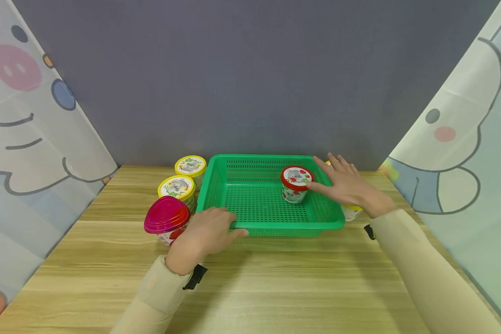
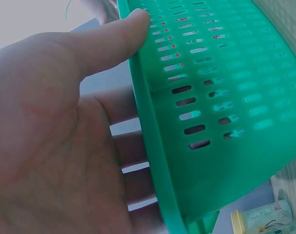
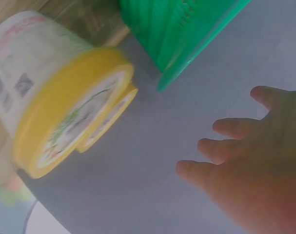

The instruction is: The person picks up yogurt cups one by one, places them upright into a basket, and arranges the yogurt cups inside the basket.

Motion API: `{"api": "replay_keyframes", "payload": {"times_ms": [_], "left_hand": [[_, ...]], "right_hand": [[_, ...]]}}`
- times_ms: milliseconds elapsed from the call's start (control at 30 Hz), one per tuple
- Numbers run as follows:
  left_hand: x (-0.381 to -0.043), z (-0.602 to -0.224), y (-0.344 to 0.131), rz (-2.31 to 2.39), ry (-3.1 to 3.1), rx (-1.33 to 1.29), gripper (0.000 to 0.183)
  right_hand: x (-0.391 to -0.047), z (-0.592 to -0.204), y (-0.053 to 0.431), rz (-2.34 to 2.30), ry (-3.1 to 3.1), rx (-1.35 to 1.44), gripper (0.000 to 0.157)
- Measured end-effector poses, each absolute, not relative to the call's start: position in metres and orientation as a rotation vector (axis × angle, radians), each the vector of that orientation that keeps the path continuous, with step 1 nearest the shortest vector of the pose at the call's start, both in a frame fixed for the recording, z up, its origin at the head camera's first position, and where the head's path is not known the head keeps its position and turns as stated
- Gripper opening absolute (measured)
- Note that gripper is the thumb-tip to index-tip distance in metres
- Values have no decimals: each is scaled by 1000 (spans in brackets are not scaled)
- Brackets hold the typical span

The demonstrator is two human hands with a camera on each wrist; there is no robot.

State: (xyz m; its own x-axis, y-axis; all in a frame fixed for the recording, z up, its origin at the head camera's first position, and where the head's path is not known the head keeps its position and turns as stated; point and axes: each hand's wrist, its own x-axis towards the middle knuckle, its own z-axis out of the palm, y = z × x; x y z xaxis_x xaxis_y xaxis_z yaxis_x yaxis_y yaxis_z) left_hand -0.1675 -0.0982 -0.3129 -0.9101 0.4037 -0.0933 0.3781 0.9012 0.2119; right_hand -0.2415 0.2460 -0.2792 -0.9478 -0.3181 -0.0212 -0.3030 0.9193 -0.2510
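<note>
A green perforated basket (image 1: 271,226) stands on the wooden table, holding one small cup with a red-rimmed lid (image 1: 296,181) upright toward its right side. My left hand (image 1: 206,232) grips the basket's rim at the front left corner. In the left wrist view the thumb (image 2: 113,41) lies by the outer wall while the fingers pass behind the rim. Over the basket's right edge is my right hand (image 1: 344,183), fingers spread and holding nothing. Its thumb tip overlaps the red-rimmed cup in the head view. The right wrist view shows those fingers (image 3: 230,146) straight.
Left of the basket stand two yellow-lidded cups (image 1: 177,188) and a larger tub with a magenta lid (image 1: 167,215). Two more yellow-lidded cups (image 3: 65,107) are on the right, partly hidden by my hand. A grey panel (image 1: 250,83) rises behind the table.
</note>
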Motion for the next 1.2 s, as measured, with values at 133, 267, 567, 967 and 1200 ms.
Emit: {"api": "replay_keyframes", "payload": {"times_ms": [133,267,567,967,1200], "left_hand": [[-168,-313,-98,283,2931,609,54],[-167,-313,-99,280,2937,610,54],[-165,-316,-102,295,2928,598,55],[-167,-315,-100,300,2933,614,55],[-168,-313,-100,308,2931,613,54]], "right_hand": [[-240,-283,255,-395,3026,-470,89],[-241,-288,263,-398,3039,-461,87],[-242,-300,281,-410,3056,-434,84],[-241,-304,314,-397,3050,-385,83],[-240,-310,328,-414,3034,-367,83]]}}
